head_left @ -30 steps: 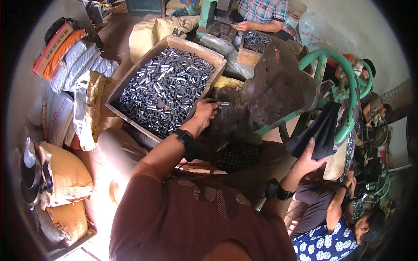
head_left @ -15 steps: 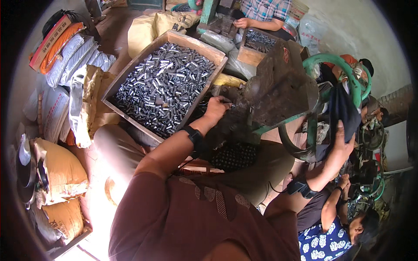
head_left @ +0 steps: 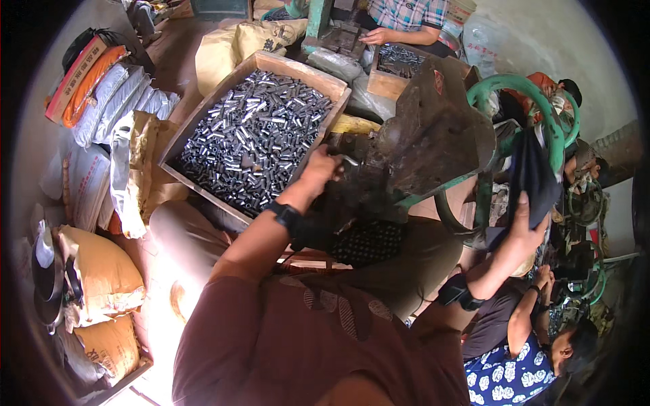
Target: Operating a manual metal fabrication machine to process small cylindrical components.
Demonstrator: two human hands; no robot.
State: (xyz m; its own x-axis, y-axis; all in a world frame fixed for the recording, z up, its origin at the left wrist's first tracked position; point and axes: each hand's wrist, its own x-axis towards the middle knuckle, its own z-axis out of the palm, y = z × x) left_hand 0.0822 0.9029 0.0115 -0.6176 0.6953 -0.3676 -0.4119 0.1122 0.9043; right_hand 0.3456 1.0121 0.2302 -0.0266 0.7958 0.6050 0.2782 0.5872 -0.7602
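Observation:
My left hand (head_left: 322, 166) is beside the right edge of a wooden tray (head_left: 177, 164) heaped with short metal tubes (head_left: 261, 128). Its fingers are curled together, and what they hold, if anything, is hidden. A small shiny metal piece (head_left: 351, 160) shows just past the fingertips, against a dark, greasy press (head_left: 440, 128); I cannot tell whether the fingers touch it. At right my right hand (head_left: 527, 229) grips the lower part of a dark cloth (head_left: 529, 172), which hangs by the press's green wheel (head_left: 518, 81). Whatever the cloth covers is hidden.
Across from me a person in a checked shirt (head_left: 409, 15) works by a smaller wooden box (head_left: 389, 84) of metal parts. Another person in a blue patterned top (head_left: 508, 372) sits close at my right. Stacked sacks (head_left: 105, 271) stand at left. A dotted dark cloth (head_left: 369, 243) lies below the press.
My left hand has drawn back leftward from the press toward the tray, and the shiny piece shows more clearly. My right hand has shifted slightly down and left, still on the cloth.

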